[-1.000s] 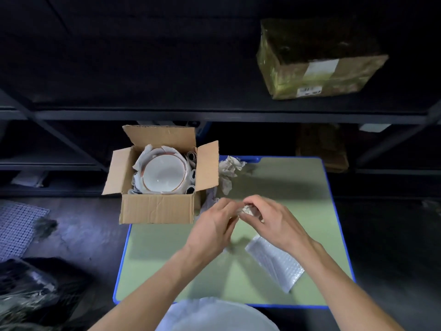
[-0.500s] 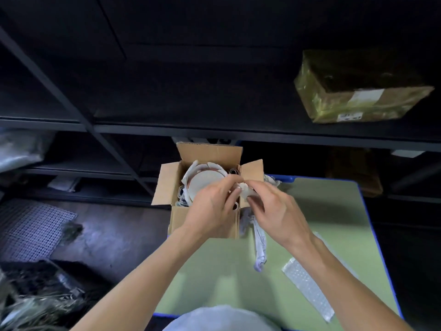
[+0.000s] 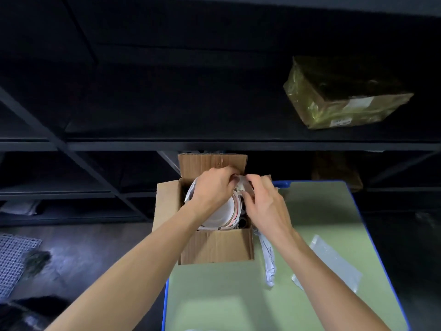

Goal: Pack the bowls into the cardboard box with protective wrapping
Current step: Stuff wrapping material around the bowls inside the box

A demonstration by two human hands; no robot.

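Note:
An open cardboard box (image 3: 214, 247) stands on the far left corner of a green table (image 3: 226, 295). Inside it lies a white bowl (image 3: 223, 211) with a red rim, bedded in white wrapping paper. My left hand (image 3: 212, 187) and my right hand (image 3: 265, 204) are both over the box's far right part, pinching a crumpled piece of white wrapping paper (image 3: 241, 185) between their fingertips. A strip of the paper (image 3: 268, 263) hangs down outside the box's right wall onto the table. Most of the bowl is hidden by my left hand.
A sheet of bubble wrap (image 3: 331, 261) lies on the table at the right. Dark metal shelves stand behind the table, with a taped parcel (image 3: 343, 94) on the upper shelf. White mesh (image 3: 12, 259) and dark bags lie on the floor at the left.
Both hands have carried the crumpled paper from above the table's middle to over the box, now at its far right part. The view has swung left and up.

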